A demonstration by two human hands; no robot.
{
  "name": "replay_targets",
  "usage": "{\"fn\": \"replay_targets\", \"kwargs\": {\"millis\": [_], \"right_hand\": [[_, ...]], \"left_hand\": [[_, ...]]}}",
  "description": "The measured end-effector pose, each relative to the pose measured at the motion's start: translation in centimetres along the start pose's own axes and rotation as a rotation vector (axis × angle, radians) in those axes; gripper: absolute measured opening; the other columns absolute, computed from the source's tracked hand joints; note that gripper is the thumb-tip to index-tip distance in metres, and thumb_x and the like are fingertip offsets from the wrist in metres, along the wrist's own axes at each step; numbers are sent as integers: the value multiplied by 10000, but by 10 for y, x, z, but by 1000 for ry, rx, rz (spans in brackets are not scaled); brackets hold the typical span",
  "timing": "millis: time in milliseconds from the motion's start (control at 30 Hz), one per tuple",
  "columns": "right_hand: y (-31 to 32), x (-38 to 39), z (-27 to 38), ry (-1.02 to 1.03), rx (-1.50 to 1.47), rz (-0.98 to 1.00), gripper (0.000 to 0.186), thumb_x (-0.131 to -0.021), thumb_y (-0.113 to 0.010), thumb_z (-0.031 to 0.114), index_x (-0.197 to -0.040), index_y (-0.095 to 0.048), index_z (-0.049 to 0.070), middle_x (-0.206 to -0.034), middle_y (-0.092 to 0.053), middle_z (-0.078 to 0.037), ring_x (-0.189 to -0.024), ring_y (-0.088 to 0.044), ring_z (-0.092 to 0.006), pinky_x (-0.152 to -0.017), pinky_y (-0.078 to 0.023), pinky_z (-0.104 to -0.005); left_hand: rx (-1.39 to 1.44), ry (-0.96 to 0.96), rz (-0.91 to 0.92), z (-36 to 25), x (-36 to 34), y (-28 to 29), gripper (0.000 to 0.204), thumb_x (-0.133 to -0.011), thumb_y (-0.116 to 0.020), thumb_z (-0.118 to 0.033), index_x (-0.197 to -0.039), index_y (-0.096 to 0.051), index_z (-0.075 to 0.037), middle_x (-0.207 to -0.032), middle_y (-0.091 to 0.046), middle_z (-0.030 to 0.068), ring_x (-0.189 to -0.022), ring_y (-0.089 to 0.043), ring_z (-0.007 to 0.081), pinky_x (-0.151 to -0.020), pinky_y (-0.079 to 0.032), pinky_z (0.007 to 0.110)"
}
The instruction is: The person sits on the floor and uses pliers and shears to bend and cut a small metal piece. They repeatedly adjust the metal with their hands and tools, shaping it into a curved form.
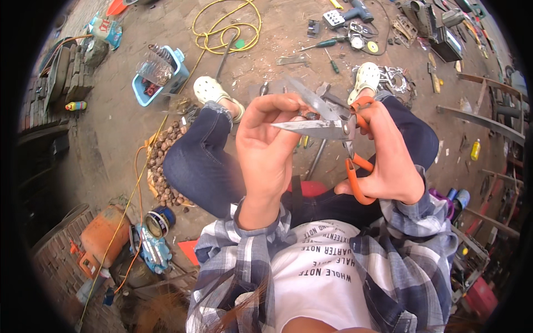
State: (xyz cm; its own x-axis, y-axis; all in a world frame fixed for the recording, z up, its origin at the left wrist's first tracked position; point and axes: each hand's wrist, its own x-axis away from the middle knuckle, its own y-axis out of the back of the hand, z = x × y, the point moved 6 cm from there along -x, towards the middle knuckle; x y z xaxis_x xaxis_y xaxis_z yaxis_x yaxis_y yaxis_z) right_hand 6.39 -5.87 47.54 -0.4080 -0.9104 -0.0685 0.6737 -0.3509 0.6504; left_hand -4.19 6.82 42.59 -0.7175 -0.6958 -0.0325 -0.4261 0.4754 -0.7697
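Right hand [391, 158] grasps open orange-handled scissors [347, 131]; left hand [269, 147], grip unclear
Dark lettering [325, 276] lines white shirt [333, 302]

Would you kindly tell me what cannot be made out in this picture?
- Head view: what the left hand pinches, if anything; its fingers and the scissors cover it.
- Head view: the brown nut-like pile's right side, behind the left leg.
- Head view: the blue basket's lower contents, under clear plastic.
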Motion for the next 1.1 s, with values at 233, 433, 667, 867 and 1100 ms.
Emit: {"fn": "replay_targets", "kwargs": {"millis": [233, 433, 667, 867, 1100], "right_hand": [[5, 19, 20, 96, 87, -19, 575, -569, -815, 226, -989, -510, -22, -1014, -526, -131, -874, -543, -307, -718, -462, -364], [8, 26, 22, 162, 206, 28, 621, -558, -820, 249, -1006, -490, -26, -988, -511, -143, -864, -543, -326, -705, -463, -375], [-3, 26, 14, 188, 258, 44, 586, -616, -790, 257, -1017, -470, -27, -975, -499, -163, -834, -562, -341, -672, -492, -383], [-15, 20, 8, 141, 272, 86, 543, -662, -769, 256, -1015, -467, -25, -961, -494, -175, -777, -581, -352, -639, -504, -393], [-36, 12, -4, 134, 181, 98, 514, -685, -749, 187, -1015, -433, -49, -942, -520, -220, -777, -565, -403, -635, -468, -431]], "left_hand": [[-126, -25, 24, -15, 33, -6, 259, -834, -625, 53, -1070, -523, 25, -1054, -600, 109, -977, -605, 164, -856, -515, 292], [-172, -5, 38, -20, 42, -10, 275, -832, -625, 56, -1093, -538, 35, -1093, -611, 125, -980, -615, 157, -861, -518, 291], [-224, -9, 32, -21, 46, -3, 277, -835, -598, 81, -1106, -547, 44, -1115, -613, 143, -1014, -613, 180, -879, -514, 309], [-199, -13, -71, -22, 42, 1, 305, -807, -629, 94, -1091, -524, 70, -1021, -613, 129, -976, -625, 200, -858, -519, 298], [-134, 16, -99, -12, 34, 22, 280, -828, -620, 62, -1094, -540, 32, -1041, -603, 103, -974, -602, 179, -864, -498, 305]]}}
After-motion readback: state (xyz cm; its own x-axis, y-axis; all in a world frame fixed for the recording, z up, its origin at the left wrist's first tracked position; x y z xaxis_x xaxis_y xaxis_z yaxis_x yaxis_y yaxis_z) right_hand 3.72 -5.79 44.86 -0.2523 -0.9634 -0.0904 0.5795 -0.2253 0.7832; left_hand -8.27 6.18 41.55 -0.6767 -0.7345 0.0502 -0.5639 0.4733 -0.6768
